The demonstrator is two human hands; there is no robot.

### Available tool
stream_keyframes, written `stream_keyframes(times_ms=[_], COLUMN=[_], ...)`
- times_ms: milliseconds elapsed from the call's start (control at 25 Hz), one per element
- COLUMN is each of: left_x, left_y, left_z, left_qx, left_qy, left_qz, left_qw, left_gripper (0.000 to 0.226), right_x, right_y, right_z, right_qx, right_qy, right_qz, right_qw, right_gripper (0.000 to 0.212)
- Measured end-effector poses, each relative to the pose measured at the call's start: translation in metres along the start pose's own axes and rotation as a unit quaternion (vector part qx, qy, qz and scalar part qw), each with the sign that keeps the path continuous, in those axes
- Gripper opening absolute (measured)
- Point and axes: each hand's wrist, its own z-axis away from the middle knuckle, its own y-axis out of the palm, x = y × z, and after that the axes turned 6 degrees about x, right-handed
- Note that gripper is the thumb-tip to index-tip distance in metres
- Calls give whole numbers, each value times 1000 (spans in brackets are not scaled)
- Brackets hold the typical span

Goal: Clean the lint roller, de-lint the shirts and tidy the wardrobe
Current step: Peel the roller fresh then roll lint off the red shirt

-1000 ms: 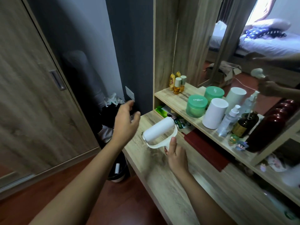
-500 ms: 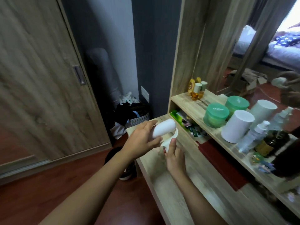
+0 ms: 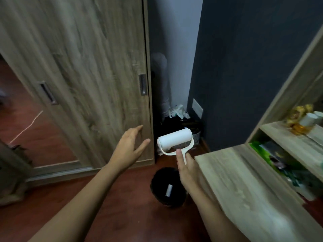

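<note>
Head view: left hand [image 3: 130, 147] open, fingers straight and spread, holding nothing, at the wardrobe door [image 3: 87, 67] edge; contact cannot be confirmed. Recessed pull [image 3: 143, 84] lies at twelve o'clock from it, and the left hand is nearer. Right hand [image 3: 186, 167] grips the lint roller [image 3: 174, 139] by its handle, drum axis nine to three. Black bin [image 3: 173, 200] sits at six o'clock beneath the roller, dresser top [image 3: 244, 180] at four.

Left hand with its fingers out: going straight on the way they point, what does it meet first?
Probably the wooden sliding door, near its right edge below the recessed handle. Nothing shows between the open left hand and that panel, though depth is unclear.
</note>
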Motion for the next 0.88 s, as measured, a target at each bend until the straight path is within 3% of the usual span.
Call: stream_keyframes(times_ms=[200, 400, 480, 640, 760, 880], left_x=[82, 131, 144, 173, 191, 206], left_y=[-36, -17, -2, 35, 49, 55], left_z=[-48, -139, -176, -265, -342, -406], left_qx=[10, 77, 108, 174, 218, 203], left_qy=[8, 58, 106, 171, 135, 181], left_qz=[-44, -131, -205, -385, -414, -464], left_qw=[999, 987, 967, 890, 873, 843], left_gripper=[53, 56, 54, 42, 43, 42], right_x=[44, 62, 65, 67, 70, 66], right_y=[45, 69, 75, 84, 90, 93], right_z=[-54, -136, -170, -256, -313, -355], right_qx=[-16, -38, -41, -76, -96, -102], right_qy=[-35, -44, -44, -30, -17, -28], right_qz=[-24, -37, -46, -64, -72, -65], right_qw=[999, 998, 997, 995, 993, 992], right_gripper=[29, 37, 36, 30, 30, 37])
